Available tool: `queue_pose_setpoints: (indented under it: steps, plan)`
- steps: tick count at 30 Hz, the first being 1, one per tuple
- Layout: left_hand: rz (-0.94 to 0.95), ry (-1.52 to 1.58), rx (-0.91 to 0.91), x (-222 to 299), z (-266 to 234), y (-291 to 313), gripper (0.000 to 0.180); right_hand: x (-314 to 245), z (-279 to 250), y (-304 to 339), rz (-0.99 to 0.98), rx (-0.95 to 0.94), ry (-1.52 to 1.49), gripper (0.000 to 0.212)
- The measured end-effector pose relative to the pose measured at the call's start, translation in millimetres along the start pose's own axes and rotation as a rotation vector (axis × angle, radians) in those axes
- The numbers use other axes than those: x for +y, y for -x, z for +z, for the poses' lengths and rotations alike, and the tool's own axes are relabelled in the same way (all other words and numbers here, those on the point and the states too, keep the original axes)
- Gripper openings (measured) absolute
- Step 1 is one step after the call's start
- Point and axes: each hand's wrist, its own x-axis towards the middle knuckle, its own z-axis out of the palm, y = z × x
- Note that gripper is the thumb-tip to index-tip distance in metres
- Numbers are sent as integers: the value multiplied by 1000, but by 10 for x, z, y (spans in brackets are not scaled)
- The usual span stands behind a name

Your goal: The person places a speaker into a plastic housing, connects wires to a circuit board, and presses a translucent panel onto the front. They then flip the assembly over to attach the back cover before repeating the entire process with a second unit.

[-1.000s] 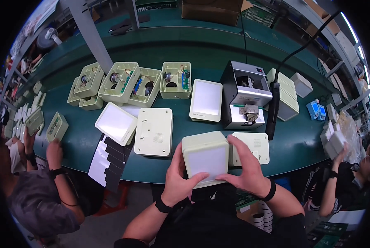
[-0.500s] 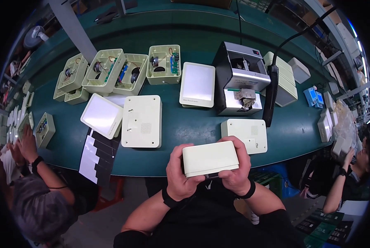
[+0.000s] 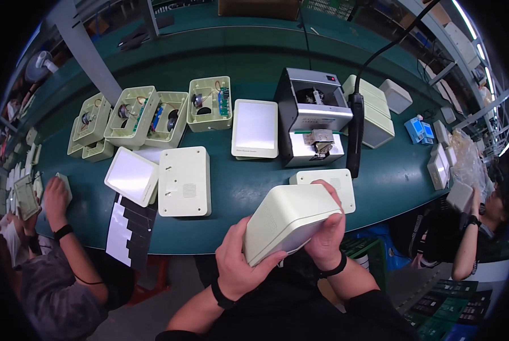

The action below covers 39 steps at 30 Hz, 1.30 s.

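Note:
Between my two hands is a cream plastic speaker-like box [image 3: 291, 213], tilted, with its pale front panel turned down toward me. My left hand [image 3: 240, 258] grips its lower left corner, thumb along the near edge. My right hand [image 3: 327, 230] wraps round its right end. Just beyond it on the green bench lies another cream box [image 3: 341, 184], back side up. To the left another box [image 3: 184, 182], with a round-holed grille and mounting slots, lies face down. A cream panel with a pale front [image 3: 132, 175] leans beside it.
Open housings [image 3: 210, 105] with speakers and circuit boards stand at the back left. A black-and-silver machine [image 3: 314, 122] and a hanging black powered screwdriver [image 3: 354, 133] are at the back right. White label strips [image 3: 121, 227] hang over the front edge. Co-workers sit on both sides.
The box in my hands has been tilted and turned, so one side and part of its front now show. Both hands have shifted their hold with it.

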Motion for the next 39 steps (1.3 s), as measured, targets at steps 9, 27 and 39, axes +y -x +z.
queue_pose_setpoints:
  steps: [9,27,39]
  plan:
    - [128,-105,-106,147,20,-67,76,-108,-349,177,51,-73,-223,100]
    - [406,-240,-300,492,91,-274,70,-808,-1141,-63,-584,-522,756,105]
    - [367,-248,-315,429,84,-199,70,-468,-943,62,-482,-353,505,96]
